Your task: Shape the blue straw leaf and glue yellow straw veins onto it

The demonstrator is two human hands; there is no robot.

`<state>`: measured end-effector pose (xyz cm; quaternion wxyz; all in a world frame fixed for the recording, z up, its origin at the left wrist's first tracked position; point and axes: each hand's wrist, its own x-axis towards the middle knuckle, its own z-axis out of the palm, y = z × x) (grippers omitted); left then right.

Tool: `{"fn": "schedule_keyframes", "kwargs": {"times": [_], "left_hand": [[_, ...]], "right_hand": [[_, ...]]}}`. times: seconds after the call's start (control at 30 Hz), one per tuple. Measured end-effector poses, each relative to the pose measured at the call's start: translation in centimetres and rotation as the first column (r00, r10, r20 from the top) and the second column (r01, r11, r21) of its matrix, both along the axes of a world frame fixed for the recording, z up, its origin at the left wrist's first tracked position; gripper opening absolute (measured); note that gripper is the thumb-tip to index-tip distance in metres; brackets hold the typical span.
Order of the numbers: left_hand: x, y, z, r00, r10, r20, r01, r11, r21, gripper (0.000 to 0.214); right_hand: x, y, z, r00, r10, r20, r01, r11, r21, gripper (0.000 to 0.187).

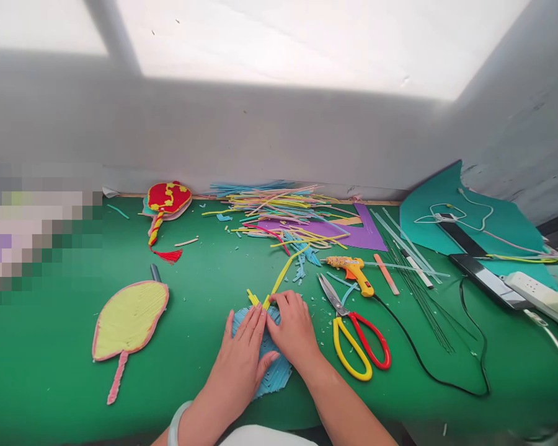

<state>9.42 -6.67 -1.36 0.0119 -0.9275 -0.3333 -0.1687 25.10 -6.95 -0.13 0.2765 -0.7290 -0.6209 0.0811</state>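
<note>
A blue rounded panel (pixel 276 375) of chenille stems laid side by side lies on the green table under both hands. My left hand (pixel 242 350) rests flat on it with fingers stretched out, the fingertips at short yellow stem pieces (pixel 252 298) on the panel's upper edge. My right hand (pixel 295 325) has its fingers closed on a long yellow chenille stem (pixel 286 272), which runs up and away from the panel. The hands cover much of the panel and the lower end of the stem.
Scissors (pixel 348 316) and a yellow glue gun (pixel 356 272) with a black cord lie right of my hands. A pile of coloured stems (pixel 279 207) stretches along the back. A yellow leaf-shaped fan (pixel 130 319) and a red fan (pixel 170 198) lie left. A power strip (pixel 534 291) sits far right.
</note>
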Motion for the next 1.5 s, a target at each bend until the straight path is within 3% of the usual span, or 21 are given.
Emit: {"fn": "schedule_keyframes", "kwargs": {"times": [0.3, 0.53, 0.67, 0.77, 1.0, 1.17, 1.5], "left_hand": [[0.1, 0.0, -0.9, 1.000, 0.026, -0.006, -0.026, 1.000, 0.003, 0.062], [0.3, 0.0, -1.0, 0.999, 0.048, -0.014, -0.049, 0.998, -0.027, 0.061], [0.3, 0.0, -0.9, 0.998, 0.059, -0.021, -0.059, 0.998, -0.008, 0.059], [0.3, 0.0, -0.9, 0.998, 0.057, -0.014, -0.056, 0.998, 0.019, 0.059], [0.4, 0.0, -1.1, 0.998, 0.056, -0.001, -0.056, 0.997, 0.051, 0.058], [0.4, 0.0, -1.1, 0.999, 0.050, -0.001, -0.050, 0.997, 0.059, 0.058], [0.6, -0.1, -0.3, 0.997, 0.069, -0.041, -0.065, 0.994, 0.093, 0.056]], "right_hand": [[0.7, -0.1, 0.2, 0.985, 0.037, -0.168, -0.041, 0.999, -0.019, 0.020], [1.9, 0.5, 0.3, 0.938, -0.048, -0.344, 0.057, 0.998, 0.017, 0.021], [2.7, 1.1, 1.3, 0.958, -0.066, -0.279, 0.057, 0.998, -0.041, 0.019], [3.1, 2.1, 1.9, 0.965, -0.100, -0.242, 0.064, 0.986, -0.155, 0.019], [2.3, 4.7, 1.6, 0.956, -0.264, -0.127, 0.225, 0.938, -0.263, 0.035], [1.4, 4.7, 1.9, 0.966, -0.260, -0.005, 0.242, 0.905, -0.351, 0.025], [1.9, 4.2, 2.1, 0.957, -0.288, -0.030, 0.250, 0.873, -0.420, 0.021]]}}
